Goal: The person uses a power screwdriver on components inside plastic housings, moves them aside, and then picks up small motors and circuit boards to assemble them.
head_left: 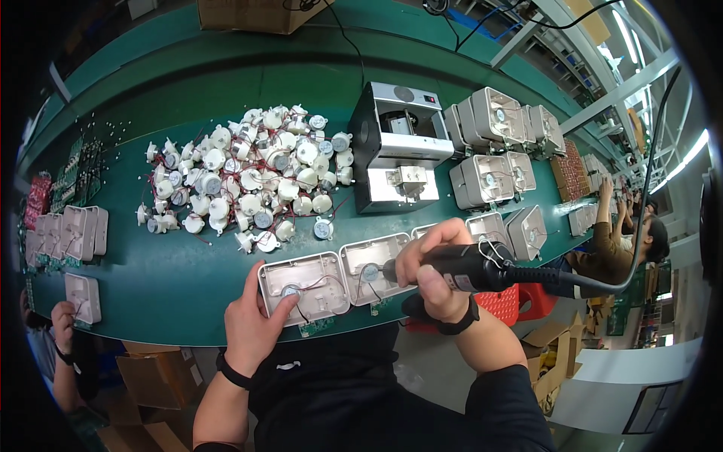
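My right hand point(440, 271) is wrapped round a black corded electric screwdriver point(471, 267), held nearly level. Its tip points left into an open whitish plastic housing point(376, 260), beside the round metal-faced part point(370, 273) there; my fingers partly hide where the tip meets it. My left hand point(260, 313) grips the left end of a neighbouring housing point(320, 265). The left thumb lies inside, against another round part point(291, 291) with red and black wires. Small green circuit boards point(316, 327) hang by wires at the housings' near edges.
Many round white parts with red wires point(248, 177) lie heaped on the green table point(181, 290). Behind my hands stands a black-and-silver machine point(403, 143), resembling a screw feeder. Stacked housings point(482, 181) fill the right. Co-workers' hands point(63, 324) and arms point(602, 226) appear at both sides.
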`<action>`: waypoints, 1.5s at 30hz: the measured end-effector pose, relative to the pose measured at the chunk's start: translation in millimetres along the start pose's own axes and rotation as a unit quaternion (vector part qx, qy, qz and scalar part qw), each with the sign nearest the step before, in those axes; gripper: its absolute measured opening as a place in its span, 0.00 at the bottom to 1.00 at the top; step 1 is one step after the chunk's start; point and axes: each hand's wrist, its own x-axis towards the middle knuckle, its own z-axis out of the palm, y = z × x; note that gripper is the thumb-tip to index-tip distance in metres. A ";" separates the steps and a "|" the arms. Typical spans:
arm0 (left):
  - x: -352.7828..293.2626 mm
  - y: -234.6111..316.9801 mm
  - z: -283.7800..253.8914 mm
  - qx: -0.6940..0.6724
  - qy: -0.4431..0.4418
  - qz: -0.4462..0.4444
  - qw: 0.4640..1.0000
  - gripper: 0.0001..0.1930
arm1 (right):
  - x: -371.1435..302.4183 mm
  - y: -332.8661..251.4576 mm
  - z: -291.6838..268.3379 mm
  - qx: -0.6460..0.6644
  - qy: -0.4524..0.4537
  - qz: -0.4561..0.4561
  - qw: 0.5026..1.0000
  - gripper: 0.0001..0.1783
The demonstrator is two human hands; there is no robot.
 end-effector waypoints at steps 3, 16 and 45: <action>2.4 -0.9 2.0 -0.018 0.013 0.011 1.000 0.38 | 3.1 1.9 -0.2 0.021 0.012 0.003 1.000 0.20; -1.6 3.2 2.4 -0.022 0.012 0.000 1.000 0.39 | 67.0 -40.5 -29.8 0.054 0.103 -0.125 0.985 0.13; -0.4 12.4 7.8 0.020 0.028 0.011 0.999 0.39 | 13.6 -2.0 23.3 0.002 -0.046 0.022 0.999 0.18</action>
